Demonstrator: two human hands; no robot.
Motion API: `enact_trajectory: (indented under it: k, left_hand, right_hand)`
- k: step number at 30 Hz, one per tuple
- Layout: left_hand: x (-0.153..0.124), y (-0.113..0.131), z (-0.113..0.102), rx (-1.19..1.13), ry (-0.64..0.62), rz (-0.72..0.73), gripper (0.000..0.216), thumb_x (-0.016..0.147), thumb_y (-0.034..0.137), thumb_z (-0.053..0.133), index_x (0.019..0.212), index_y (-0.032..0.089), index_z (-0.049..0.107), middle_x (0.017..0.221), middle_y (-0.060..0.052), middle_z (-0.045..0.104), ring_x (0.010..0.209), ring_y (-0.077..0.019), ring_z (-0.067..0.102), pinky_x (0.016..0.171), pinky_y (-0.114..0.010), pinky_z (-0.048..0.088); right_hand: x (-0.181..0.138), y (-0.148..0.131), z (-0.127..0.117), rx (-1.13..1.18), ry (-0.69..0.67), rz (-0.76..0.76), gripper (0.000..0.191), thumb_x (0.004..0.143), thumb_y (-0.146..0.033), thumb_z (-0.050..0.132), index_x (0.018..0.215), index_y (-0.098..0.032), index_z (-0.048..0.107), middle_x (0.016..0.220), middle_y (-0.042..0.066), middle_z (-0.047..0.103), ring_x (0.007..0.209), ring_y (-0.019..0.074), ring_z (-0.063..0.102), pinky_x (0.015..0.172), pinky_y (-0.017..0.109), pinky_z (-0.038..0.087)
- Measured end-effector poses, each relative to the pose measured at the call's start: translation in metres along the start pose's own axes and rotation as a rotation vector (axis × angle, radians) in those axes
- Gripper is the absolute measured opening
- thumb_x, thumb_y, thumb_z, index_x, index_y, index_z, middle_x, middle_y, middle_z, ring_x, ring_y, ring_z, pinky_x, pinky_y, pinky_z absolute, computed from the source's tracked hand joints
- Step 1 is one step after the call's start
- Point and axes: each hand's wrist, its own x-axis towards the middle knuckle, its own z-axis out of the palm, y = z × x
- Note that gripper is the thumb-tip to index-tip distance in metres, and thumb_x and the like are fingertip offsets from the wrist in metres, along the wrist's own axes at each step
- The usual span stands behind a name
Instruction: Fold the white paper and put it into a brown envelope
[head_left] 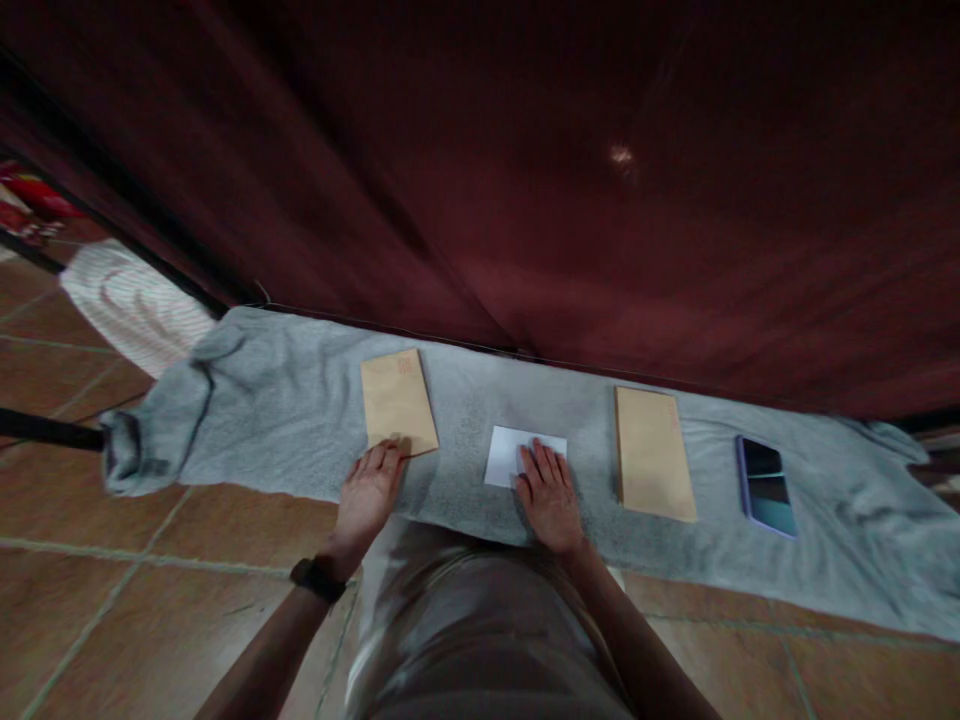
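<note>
My left hand point(370, 494) is at the near edge of a brown paper envelope point(399, 398), its bent fingers close together on the lower corner. A small red print marks this envelope's far right corner. On a folded white sheet of paper point(502, 458), my right hand point(550, 492) lies flat with its fingers slightly spread, covering the sheet's right part. To the right of that hand rests a stack of brown envelopes point(655, 455), which neither hand touches.
Grey cloth point(300, 400) covers the long, narrow surface in front of me. A phone point(766, 487) in a purple case lies on it at the right. Behind rises a dark red panel point(480, 200). A striped white cloth point(135, 300) hangs at the left, above the tiled floor point(90, 590).
</note>
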Motion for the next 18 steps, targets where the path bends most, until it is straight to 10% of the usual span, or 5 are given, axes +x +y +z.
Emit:
enact_trajectory:
  k: [5, 12, 18]
  left_hand:
    - [0.001, 0.014, -0.012, 0.054, 0.113, 0.098, 0.028, 0.101, 0.021, 0.04, 0.111, 0.019, 0.066, 0.107, -0.012, 0.071, 0.101, -0.0267, 0.065, 0.087, -0.04, 0.049]
    - [0.0, 0.107, -0.033, 0.033, 0.192, 0.306, 0.017, 0.097, 0.013, 0.052, 0.096, 0.02, 0.067, 0.088, -0.008, 0.069, 0.085, -0.0236, 0.065, 0.072, -0.034, 0.048]
    - [-0.013, 0.15, -0.021, -0.212, 0.187, 0.3, 0.015, 0.094, 0.017, 0.058, 0.106, 0.018, 0.067, 0.102, -0.01, 0.072, 0.096, -0.025, 0.067, 0.088, -0.038, 0.052]
  right_hand:
    - [0.012, -0.016, -0.013, 0.347, 0.025, 0.067, 0.05, 0.105, -0.034, 0.041, 0.151, -0.015, 0.05, 0.162, 0.014, 0.041, 0.152, 0.028, 0.035, 0.125, 0.052, 0.03]
    - [0.052, -0.075, -0.022, 1.399, -0.175, 0.491, 0.045, 0.093, -0.051, 0.054, 0.124, -0.021, 0.067, 0.122, 0.009, 0.073, 0.116, 0.0261, 0.067, 0.102, 0.044, 0.055]
    - [0.052, -0.072, -0.025, 1.526, -0.139, 0.583, 0.023, 0.082, -0.041, 0.058, 0.094, -0.023, 0.067, 0.095, 0.004, 0.074, 0.091, 0.0221, 0.069, 0.093, 0.037, 0.055]
